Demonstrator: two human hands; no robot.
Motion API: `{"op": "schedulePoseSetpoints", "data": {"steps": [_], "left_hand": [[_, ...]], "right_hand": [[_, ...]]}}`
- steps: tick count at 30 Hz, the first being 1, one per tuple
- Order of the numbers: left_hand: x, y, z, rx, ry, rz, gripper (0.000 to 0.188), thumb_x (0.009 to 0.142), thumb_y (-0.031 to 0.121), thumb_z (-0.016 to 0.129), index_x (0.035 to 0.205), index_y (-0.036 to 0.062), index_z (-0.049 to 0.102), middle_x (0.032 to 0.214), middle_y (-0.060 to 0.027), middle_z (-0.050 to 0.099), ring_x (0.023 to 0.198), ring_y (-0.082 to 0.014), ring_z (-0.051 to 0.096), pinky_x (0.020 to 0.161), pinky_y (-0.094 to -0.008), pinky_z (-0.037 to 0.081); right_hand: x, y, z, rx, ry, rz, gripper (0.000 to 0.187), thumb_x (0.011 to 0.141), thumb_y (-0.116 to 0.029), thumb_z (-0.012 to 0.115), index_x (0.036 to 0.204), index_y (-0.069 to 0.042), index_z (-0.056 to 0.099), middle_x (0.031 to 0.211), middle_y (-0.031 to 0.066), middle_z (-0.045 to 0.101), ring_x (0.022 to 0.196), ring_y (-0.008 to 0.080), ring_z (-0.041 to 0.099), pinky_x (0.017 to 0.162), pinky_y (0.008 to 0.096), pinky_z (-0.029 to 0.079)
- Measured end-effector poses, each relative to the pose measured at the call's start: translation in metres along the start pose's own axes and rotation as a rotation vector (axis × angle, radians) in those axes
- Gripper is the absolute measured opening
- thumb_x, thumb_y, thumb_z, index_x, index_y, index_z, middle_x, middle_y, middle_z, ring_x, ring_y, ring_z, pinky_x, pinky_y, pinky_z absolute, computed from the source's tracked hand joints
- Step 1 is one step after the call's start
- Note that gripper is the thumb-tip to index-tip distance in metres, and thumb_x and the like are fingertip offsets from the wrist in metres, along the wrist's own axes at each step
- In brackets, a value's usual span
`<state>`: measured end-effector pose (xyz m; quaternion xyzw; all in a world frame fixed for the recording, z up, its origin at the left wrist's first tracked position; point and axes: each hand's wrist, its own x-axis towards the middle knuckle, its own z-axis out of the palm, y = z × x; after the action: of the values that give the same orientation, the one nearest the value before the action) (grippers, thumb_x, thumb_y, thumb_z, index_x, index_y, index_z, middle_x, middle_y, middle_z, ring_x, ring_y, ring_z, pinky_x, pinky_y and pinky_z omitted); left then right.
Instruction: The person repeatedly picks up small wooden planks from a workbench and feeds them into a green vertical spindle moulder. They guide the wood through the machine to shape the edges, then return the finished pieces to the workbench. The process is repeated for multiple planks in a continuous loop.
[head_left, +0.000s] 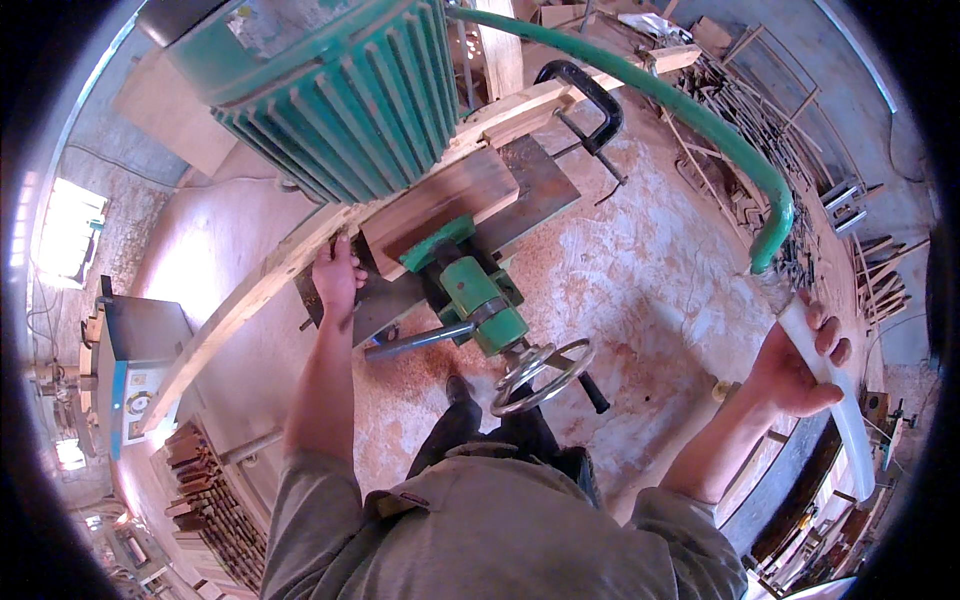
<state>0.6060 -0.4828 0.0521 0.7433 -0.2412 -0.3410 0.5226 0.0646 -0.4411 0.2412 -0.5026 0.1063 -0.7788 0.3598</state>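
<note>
My left hand [338,278] is at the near side of a long wooden beam [235,270], its fingers curled against the edge; part of the grip is hidden. The beam runs across a green machine with a ribbed motor housing [345,105]. Out to the right, my right hand [800,365] is wrapped round a whitish plastic sleeve [850,430] on the end of the machine's bent green lever [710,125]. Between my hands, a green clamp [480,300] with a round metal handwheel [543,376] presses toward a reddish wood block [440,205] beside the beam.
A black C-clamp [598,110] grips the beam's far part. Wood shavings cover the floor [640,270]. Stacked wood pieces [205,490] lie at lower left, near a grey cabinet [145,350]. Thin sticks and scrap [700,95] pile up at far right.
</note>
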Motion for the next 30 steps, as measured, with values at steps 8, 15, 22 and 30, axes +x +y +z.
{"op": "schedulePoseSetpoints", "data": {"steps": [8,15,22,30], "left_hand": [[0.002,0.001,-0.001,0.057,0.000,0.020,0.029,0.091,0.031,0.054,0.104,0.0053,0.058,0.063,-0.0021,0.054,0.043,-0.0096,0.052,0.037,-0.0232,0.042],[-0.001,0.002,-0.002,0.078,0.012,0.029,0.030,0.092,0.033,0.053,0.103,0.0049,0.058,0.065,-0.0033,0.055,0.044,-0.0103,0.054,0.038,-0.0229,0.042],[-0.003,0.004,-0.005,0.020,-0.024,0.019,0.031,0.092,0.032,0.053,0.108,0.0055,0.056,0.065,-0.0033,0.053,0.043,-0.0106,0.051,0.037,-0.0228,0.041],[0.005,0.008,-0.009,-0.039,-0.121,-0.065,0.033,0.090,0.035,0.055,0.108,0.0084,0.053,0.066,-0.0030,0.054,0.046,-0.0116,0.053,0.039,-0.0233,0.042]], "right_hand": [[-0.018,-0.001,-0.012,0.060,0.080,0.064,0.042,0.070,-0.045,0.075,0.097,-0.015,0.061,0.094,0.0024,0.054,0.111,0.0354,0.045,0.107,0.0553,0.023],[-0.031,0.001,-0.025,0.069,0.018,0.096,0.042,0.074,-0.042,0.072,0.104,-0.015,0.062,0.110,0.0074,0.059,0.119,0.0373,0.042,0.107,0.0515,0.024],[-0.070,0.015,-0.019,-0.072,0.102,0.160,0.035,0.081,-0.043,0.064,0.104,-0.017,0.058,0.110,0.0051,0.059,0.120,0.0338,0.043,0.108,0.0523,0.020],[0.099,-0.047,0.036,0.150,0.093,0.038,0.041,0.074,-0.036,0.068,0.098,-0.004,0.059,0.103,0.0171,0.059,0.107,0.0415,0.051,0.105,0.0615,0.025]]}}
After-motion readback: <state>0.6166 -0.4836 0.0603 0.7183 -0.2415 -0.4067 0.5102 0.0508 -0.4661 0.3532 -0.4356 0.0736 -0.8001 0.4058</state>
